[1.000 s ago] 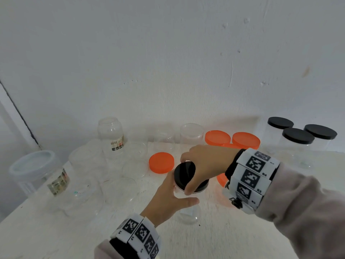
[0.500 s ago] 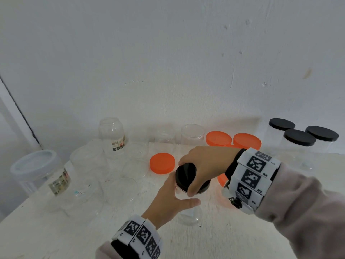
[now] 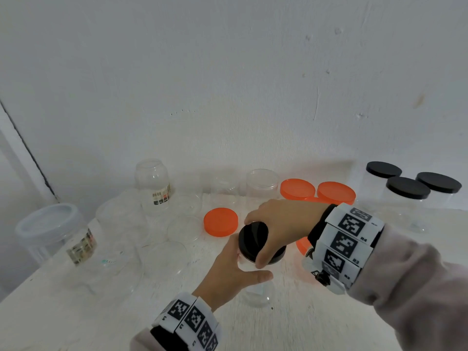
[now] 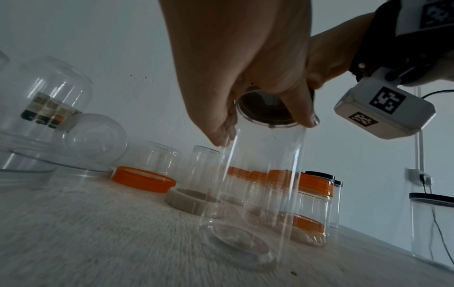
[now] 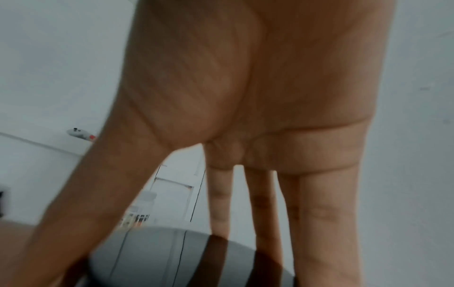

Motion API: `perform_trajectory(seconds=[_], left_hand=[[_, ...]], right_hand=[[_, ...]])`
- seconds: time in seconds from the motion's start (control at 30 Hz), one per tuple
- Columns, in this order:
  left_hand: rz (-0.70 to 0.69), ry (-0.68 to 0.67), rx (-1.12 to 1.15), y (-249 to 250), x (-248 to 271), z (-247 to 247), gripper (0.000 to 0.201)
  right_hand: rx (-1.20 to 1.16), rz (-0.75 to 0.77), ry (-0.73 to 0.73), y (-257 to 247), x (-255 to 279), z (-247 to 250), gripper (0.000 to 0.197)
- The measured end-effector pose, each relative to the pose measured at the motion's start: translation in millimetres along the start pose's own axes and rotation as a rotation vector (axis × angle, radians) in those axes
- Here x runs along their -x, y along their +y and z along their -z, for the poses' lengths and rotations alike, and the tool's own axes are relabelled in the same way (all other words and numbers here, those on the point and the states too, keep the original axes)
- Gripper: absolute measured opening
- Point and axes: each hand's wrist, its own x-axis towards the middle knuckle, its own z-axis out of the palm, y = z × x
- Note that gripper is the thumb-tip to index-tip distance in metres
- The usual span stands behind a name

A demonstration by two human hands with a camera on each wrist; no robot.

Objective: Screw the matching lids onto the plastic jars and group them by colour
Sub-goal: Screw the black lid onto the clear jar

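Head view: left hand (image 3: 229,274) gripping clear jar (image 4: 255,194) on table (image 3: 291,323), right hand (image 3: 281,224) clamped round black lid (image 3: 253,236) on its mouth. Risk: cross-threading, jar tipping toward orange lids (image 3: 316,191) if twisted tilted.

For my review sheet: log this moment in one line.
left hand grips clear jar | right hand grips black lid | table

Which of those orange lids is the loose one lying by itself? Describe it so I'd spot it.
Start at the white table and the two hands in its middle. Just behind the left hand lies the loose orange lid. It lies flat and alone; the other orange lids cluster farther right.
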Motion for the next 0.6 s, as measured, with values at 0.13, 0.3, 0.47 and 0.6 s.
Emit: perform_trajectory(seconds=[0.13, 0.3, 0.47, 0.6], left_hand=[[0.003, -0.003, 0.004, 0, 1, 1, 0.071], [0.004, 0.002, 0.015, 1, 1, 0, 0.072], [-0.001, 0.001, 0.007, 1, 0, 0, 0.072], [0.006, -0.001, 0.007, 1, 1, 0, 0.070]], right_hand=[[0.012, -0.053, 0.061, -1, -4, -8, 0.074], [-0.028, 0.017, -0.116, 0, 0, 1, 0.088], [-0.018, 0.063, -0.054, 1, 0, 3, 0.081], [0.019, -0.027, 0.019, -3, -3, -6, 0.071]])
